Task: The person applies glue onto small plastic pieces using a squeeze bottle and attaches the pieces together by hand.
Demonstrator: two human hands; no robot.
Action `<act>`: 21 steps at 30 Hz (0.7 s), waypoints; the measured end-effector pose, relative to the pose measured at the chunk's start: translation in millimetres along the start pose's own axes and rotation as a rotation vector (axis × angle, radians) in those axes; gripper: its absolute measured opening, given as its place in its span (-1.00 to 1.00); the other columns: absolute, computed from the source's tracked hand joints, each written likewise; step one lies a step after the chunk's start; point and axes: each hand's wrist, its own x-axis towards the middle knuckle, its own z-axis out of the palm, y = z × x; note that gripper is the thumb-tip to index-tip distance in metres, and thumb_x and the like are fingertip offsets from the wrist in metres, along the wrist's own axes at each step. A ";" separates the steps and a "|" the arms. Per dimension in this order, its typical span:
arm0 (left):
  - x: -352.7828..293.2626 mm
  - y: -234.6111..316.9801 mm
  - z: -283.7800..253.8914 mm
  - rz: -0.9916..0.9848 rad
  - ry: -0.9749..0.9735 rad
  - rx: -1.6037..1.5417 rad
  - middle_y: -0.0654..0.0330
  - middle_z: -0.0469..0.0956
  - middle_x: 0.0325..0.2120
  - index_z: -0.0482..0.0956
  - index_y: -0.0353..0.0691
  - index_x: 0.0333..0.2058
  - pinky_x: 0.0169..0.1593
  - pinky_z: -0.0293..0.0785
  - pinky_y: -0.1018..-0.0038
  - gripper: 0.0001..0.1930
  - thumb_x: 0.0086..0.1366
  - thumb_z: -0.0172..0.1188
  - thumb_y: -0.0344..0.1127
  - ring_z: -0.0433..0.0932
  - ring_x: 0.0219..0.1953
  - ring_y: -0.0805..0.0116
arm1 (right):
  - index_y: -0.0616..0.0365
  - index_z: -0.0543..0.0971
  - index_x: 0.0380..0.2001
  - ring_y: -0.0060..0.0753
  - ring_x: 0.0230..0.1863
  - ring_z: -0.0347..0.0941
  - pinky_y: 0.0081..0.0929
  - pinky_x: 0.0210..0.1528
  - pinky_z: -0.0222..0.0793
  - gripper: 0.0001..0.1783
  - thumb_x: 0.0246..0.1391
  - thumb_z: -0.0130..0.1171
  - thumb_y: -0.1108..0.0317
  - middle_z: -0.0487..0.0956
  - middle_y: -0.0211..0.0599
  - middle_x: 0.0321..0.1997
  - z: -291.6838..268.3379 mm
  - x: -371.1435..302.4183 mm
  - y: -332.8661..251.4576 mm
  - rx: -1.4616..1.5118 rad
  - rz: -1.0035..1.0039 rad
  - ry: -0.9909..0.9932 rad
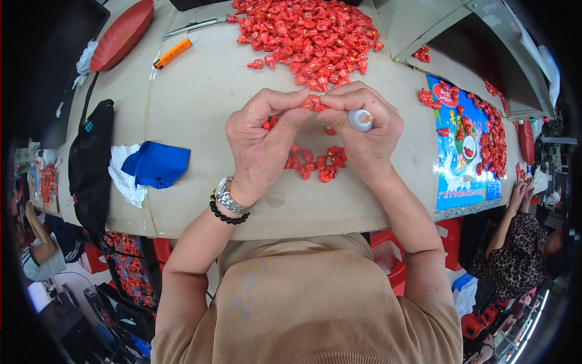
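Note:
Over the table, my left hand (257, 136) and my right hand (370, 136) meet fingertip to fingertip. Between them they pinch a small red plastic piece (314, 104) with yellow marks. More red bits show in the curl of my left fingers. Tucked in my right hand is a small white squeeze bottle (360, 121) with an orange tip, which looks like a glue bottle. Below the hands lies a loose cluster of red pieces (320, 162). A large heap of similar red pieces (309, 42) rises just beyond my fingers.
Left on the table (194, 115) are an orange box-cutter-like tool (173, 54), a blue cloth (159, 164), a black bag (91, 164) and a red tray (124, 33). On the right, a blue printed sheet (451, 176) carries red pieces beside a grey cabinet (418, 24). People sit at both sides.

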 end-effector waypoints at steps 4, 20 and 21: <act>-0.3 1.3 -0.7 0.030 0.002 0.033 0.23 0.63 -0.40 0.60 -0.32 -0.25 -0.28 0.47 0.68 -0.85 0.17 0.24 -0.52 0.55 -0.36 0.63 | 0.20 0.58 -0.51 -0.42 -0.45 0.53 -0.56 -0.42 0.44 -0.74 -0.38 0.41 0.63 0.59 -0.28 -0.49 0.9 -0.4 -2.9 0.044 0.070 -0.018; 1.8 1.9 1.3 0.072 -0.007 0.030 0.20 0.64 -0.36 0.59 -0.33 -0.21 -0.33 0.45 0.71 -0.81 0.16 0.22 -0.55 0.55 -0.36 0.62 | 0.20 0.58 -0.51 -0.43 -0.44 0.53 -0.55 -0.42 0.44 -0.75 -0.35 0.40 0.64 0.59 -0.30 -0.49 -3.9 4.1 -3.6 0.027 0.031 -0.004; 2.3 4.6 2.0 0.003 -0.022 0.002 0.20 0.63 -0.33 0.57 -0.34 -0.17 -0.34 0.44 0.73 -0.77 0.15 0.23 -0.56 0.55 -0.35 0.62 | 0.20 0.58 -0.51 -0.43 -0.44 0.53 -0.55 -0.42 0.44 -0.75 -0.35 0.40 0.64 0.59 -0.30 -0.49 -5.3 6.2 -3.7 0.019 0.030 0.001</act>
